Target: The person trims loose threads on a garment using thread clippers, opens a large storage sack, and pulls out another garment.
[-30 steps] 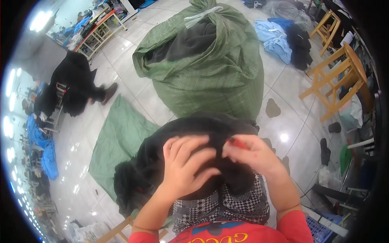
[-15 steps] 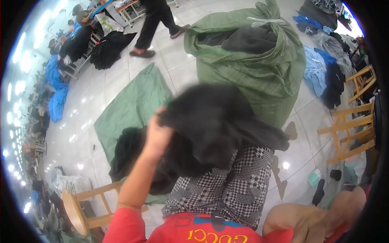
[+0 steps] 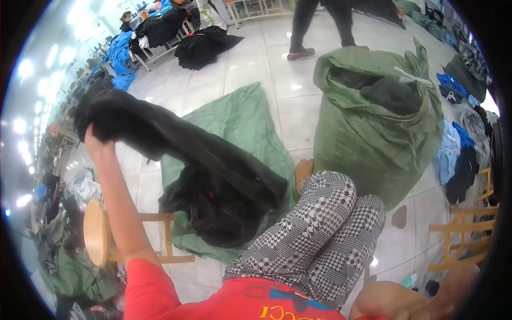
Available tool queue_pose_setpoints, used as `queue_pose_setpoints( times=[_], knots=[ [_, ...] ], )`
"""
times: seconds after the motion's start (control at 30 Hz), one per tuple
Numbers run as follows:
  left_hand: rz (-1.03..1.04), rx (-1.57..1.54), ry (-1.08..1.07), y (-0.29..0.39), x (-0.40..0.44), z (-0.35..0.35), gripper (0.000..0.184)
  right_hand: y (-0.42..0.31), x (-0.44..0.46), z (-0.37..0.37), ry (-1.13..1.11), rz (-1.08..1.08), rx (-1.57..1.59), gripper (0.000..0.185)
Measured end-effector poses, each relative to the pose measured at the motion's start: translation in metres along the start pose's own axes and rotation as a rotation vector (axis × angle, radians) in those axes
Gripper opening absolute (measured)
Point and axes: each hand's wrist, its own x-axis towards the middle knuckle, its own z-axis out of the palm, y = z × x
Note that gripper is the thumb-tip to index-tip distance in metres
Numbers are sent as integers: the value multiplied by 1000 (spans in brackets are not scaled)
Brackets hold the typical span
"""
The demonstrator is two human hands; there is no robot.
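My left hand (image 3: 97, 143) is raised at the far left, its fingers closed on one end of a black garment (image 3: 176, 130). From there the cloth stretches down to the right, its other end reaching over a heap of black clothes (image 3: 221, 210). That heap lies on a green sheet (image 3: 229, 114) spread on the floor, left of my legs. At the lower right edge, my right hand (image 3: 460, 280) is blurred and dark, away from the cloth; its fingers cannot be made out.
A large green sack (image 3: 373, 141) with dark cloth inside stands in front of my knees. Wooden stools stand on the left (image 3: 97, 234) and right (image 3: 464, 229). Blue and black clothes (image 3: 453, 154) lie beyond the sack. A person (image 3: 322, 24) walks on the tiled floor ahead.
My left hand has swung left, drawing the black garment off my lap and over the heap. My view has turned left. The walking person now appears behind the sack.
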Motion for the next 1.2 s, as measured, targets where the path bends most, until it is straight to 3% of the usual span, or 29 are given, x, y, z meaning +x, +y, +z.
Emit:
queue_pose_setpoints(
  times=[0.13, 0.23, 0.27, 0.43, 0.47, 0.5, 0.53, 0.57, 0.67, 0.73, 0.8, 0.9, 1.0, 1.03, 1.07, 1.13, 1.2],
  knots=[
    [402, 94, 311, 48, 32, -1, 46, 15, 7, 0, 11, 43, 5, 49],
    [521, 113, 440, 72, -36, 71, 48, 25, 13, 0, 33, 61, 11, 51],
    [508, 203, 263, 83, -21, 56, 57, 28, 15, 0, 37, 67, 11, 52],
    [533, 414, 293, 55, 24, 29, 57, 36, 21, 1, 36, 85, 15, 55],
    [572, 247, 156, 33, 18, 28, 59, 38, 22, 1, 35, 89, 17, 56],
    [558, 267, 310, 9, 16, 27, 52, 39, 23, 1, 36, 95, 21, 57],
    [555, 424, 317, -16, 53, -8, 54, 40, 23, 1, 35, 100, 26, 58],
    [445, 396, 116, -46, 53, -22, 57, 40, 24, 2, 34, 101, 26, 58],
    [162, 657, 48, -150, 24, -20, 99, 44, 25, 3, 39, 96, 19, 61],
    [0, 575, -127, -182, -55, 34, 99, 44, 28, 3, 34, 91, 15, 62],
    [152, 851, -279, -233, -90, 64, 89, 39, 29, 3, 27, 85, 21, 64],
    [294, 785, -639, -284, -148, 127, 85, 35, 30, 5, 2, 69, 34, 67],
    [271, 730, -776, -293, -217, 189, 79, 32, 38, 5, -18, 34, 86, 69],
    [348, 720, -897, -297, -235, 207, 76, 29, 41, 2, -13, -7, 98, 70],
    [434, 698, -1015, -301, -251, 226, 73, 26, 42, -1, 3, -73, 114, 71],
    [470, 727, -1112, -313, -284, 249, 67, 24, 41, -33, 188, -481, 21, 49],
    [592, 735, -1302, -331, -308, 270, 60, 15, 46, -73, 454, -615, -61, 36]
  ],
)
